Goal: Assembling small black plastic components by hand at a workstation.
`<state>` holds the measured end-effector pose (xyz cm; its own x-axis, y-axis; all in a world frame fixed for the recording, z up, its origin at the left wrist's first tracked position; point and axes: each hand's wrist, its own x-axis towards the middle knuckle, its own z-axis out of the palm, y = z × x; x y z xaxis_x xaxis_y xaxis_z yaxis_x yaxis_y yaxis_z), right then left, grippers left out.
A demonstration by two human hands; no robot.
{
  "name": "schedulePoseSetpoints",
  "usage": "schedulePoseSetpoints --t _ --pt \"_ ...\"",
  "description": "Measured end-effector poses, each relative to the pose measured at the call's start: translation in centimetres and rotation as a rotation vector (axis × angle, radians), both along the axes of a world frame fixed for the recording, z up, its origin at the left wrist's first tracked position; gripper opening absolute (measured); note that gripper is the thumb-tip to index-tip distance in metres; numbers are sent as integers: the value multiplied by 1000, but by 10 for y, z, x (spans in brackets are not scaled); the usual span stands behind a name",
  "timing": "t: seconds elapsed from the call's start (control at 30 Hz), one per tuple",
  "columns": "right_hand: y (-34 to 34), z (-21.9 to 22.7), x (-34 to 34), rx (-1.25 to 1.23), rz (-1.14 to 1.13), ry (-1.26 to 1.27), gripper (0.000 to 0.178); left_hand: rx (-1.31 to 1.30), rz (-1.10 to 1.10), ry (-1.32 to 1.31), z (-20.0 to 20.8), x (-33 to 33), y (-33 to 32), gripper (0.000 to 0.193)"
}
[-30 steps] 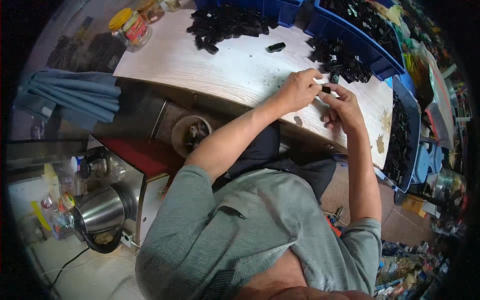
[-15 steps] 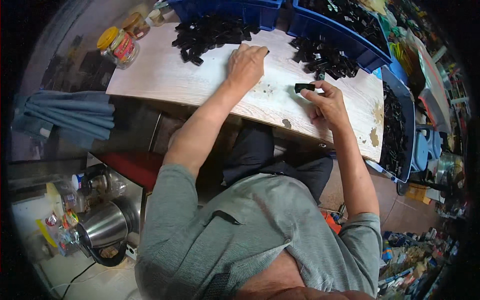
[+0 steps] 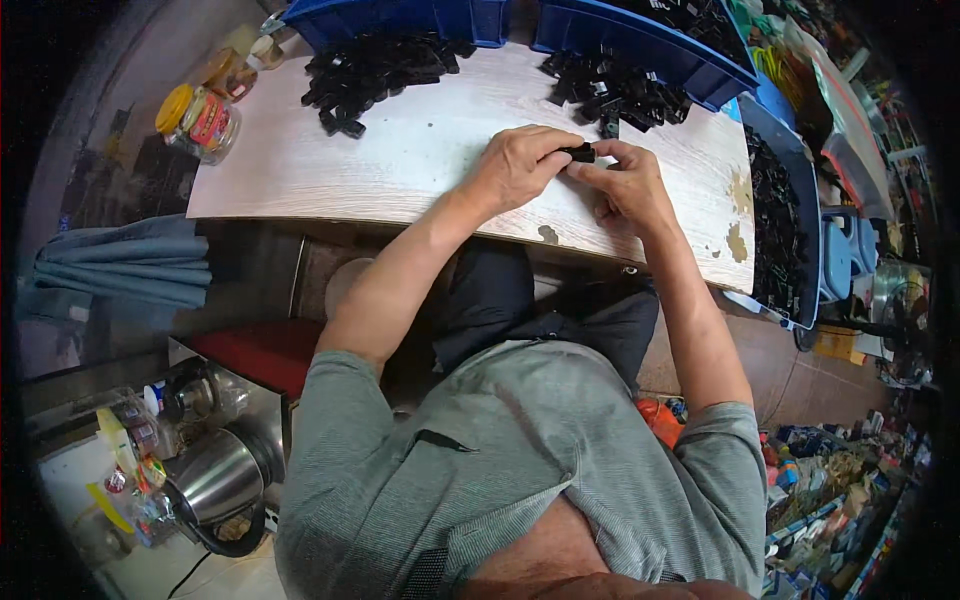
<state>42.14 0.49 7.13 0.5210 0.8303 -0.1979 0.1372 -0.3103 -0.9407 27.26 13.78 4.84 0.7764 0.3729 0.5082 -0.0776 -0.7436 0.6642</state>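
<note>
My left hand [image 3: 522, 168] and my right hand [image 3: 627, 182] meet over the middle right of the white wood-grain table [image 3: 330, 185]. Between their fingertips is a small black plastic part [image 3: 580, 153]; both hands grip it, the left from its left end and the right from its right end. Whether it is one piece or two pressed together, I cannot tell. Beyond my left hand lies a heap of black plastic parts [image 3: 375, 75]. A second heap of similar black parts [image 3: 618, 92] lies beyond my right hand.
Blue bins [image 3: 640, 45] holding black parts line the table's far edge. Another blue crate [image 3: 775, 230] of black parts stands off the right edge. A yellow-lidded jar [image 3: 203, 125] sits at the far left. A steel kettle [image 3: 215, 475] stands at the lower left.
My left hand has moved right and nearer, from beside the left heap to the black part in my right hand. My right hand has shifted slightly left. The whole view has shifted a little.
</note>
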Motion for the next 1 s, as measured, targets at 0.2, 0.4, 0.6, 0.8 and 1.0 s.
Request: schedulePoseSetpoints --t 0.2,0.4,0.6,0.8,1.0 --pt "0 -2 -3 9 38 -56 28 107 -87 -11 -8 1 9 24" --pt "-2 5 -4 -65 81 -178 29 419 -75 48 -6 -11 -1 30" --pt "3 7 -5 -93 104 -153 30 487 87 126 -5 -21 -18 32" --pt "-5 4 0 -90 48 -55 27 490 391 -80 -9 -57 33 34" --pt "-34 19 24 12 -233 217 21 636 734 269 7 -152 93 36"
